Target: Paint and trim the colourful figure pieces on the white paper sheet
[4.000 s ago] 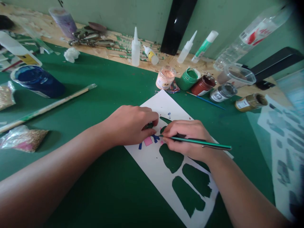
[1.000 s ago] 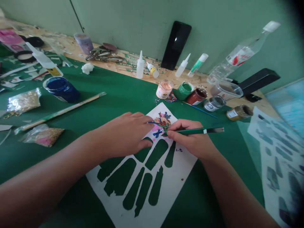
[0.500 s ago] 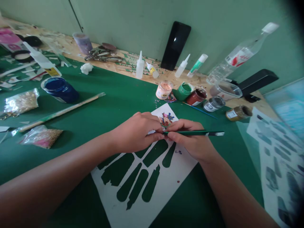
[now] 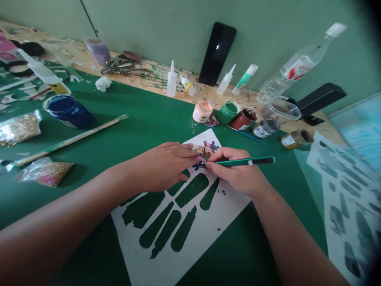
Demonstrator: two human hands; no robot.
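A white paper sheet [image 4: 205, 222] with several long shapes cut out of it lies on the green table surface. My left hand [image 4: 166, 165] rests on the sheet with its fingers stretched out, holding nothing. Near its fingertips is a cluster of small coloured scraps [image 4: 206, 151] in pink, blue and orange. My right hand [image 4: 235, 169] grips a slim green pen-like tool [image 4: 235, 162] between thumb and fingers, the tip pointing left at the scraps. Its exact kind cannot be made out. A blue scrap [image 4: 197, 165] lies between the two hands.
Behind the sheet stand open paint jars, among them a peach jar [image 4: 203, 111] and a green jar [image 4: 228, 112]. At left are a blue paint jar [image 4: 70, 113], a long stick [image 4: 71, 139] and bead bags [image 4: 47, 172]. A phone [image 4: 217, 53] leans on the wall.
My left hand has drawn away from the tool's tip, and its fingers have gone from bunched to flat on the sheet. The tool has tilted slightly in my right hand. The view has shifted a little.
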